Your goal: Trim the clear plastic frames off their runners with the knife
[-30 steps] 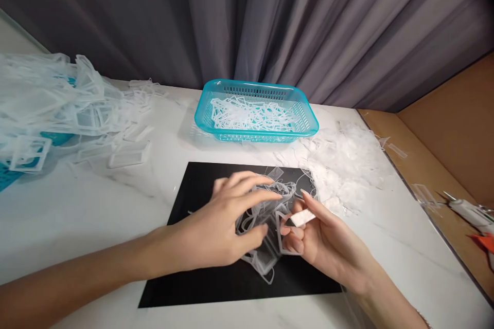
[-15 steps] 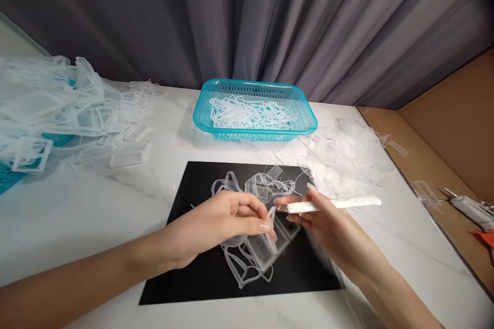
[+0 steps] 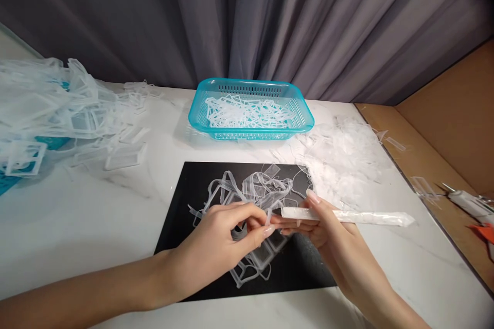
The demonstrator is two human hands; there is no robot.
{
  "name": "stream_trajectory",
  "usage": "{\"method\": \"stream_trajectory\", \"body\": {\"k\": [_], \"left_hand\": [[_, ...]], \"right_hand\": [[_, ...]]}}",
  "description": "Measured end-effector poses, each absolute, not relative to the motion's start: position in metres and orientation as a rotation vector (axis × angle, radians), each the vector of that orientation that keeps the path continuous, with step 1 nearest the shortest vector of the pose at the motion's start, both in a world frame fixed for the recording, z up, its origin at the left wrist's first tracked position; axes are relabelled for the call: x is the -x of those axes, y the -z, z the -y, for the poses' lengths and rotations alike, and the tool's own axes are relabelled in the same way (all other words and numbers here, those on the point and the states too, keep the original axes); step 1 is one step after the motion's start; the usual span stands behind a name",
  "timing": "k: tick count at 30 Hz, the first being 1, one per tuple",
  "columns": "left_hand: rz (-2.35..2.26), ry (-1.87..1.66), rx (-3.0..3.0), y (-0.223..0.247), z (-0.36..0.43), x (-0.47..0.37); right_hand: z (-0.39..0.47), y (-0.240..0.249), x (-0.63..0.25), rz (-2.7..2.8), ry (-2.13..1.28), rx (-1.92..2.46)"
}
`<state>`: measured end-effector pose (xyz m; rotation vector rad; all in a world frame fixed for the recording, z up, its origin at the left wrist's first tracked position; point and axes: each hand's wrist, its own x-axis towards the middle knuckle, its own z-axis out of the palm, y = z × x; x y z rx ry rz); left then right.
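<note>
My left hand pinches a small translucent strip between thumb and fingertips, above the black mat. My right hand is closed round a craft knife with a white wrapped handle; its dark tip points left, close to the strip. The fingertips of both hands nearly meet, and I cannot tell whether the blade touches the strip. Beneath them on the mat lie tangled clear rubbery strips and a translucent frame with rectangular openings, partly hidden by my hands.
Behind the mat stands a blue basket holding many thin white frames. A heap of translucent frames fills the left side. Clear scraps are piled at the right, beside a brown board with a white-handled tool.
My right hand has turned the knife so its handle lies flatter and reaches further right. The strip in my left hand now sits close against the right fingertips. The view has shifted slightly.
</note>
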<state>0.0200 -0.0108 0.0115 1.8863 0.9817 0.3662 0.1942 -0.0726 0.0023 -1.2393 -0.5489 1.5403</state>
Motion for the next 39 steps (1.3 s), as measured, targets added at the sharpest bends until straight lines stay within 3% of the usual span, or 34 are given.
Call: {"method": "stream_trajectory", "body": {"k": [12, 23, 39], "left_hand": [[-1.044, -0.386, -1.988, -0.003, 0.016, -0.017], [-0.928, -0.196, -1.360, -0.022, 0.003, -0.018], [-1.074, -0.344, -1.926, -0.012, 0.015, -0.014]], "right_hand": [[0.069, -0.002, -0.196, 0.516, -1.564, 1.142], [0.072, -0.006, -0.202, 0.648, -1.509, 1.216], [0.070, -0.018, -0.201, 0.626, -1.706, 1.182]]}}
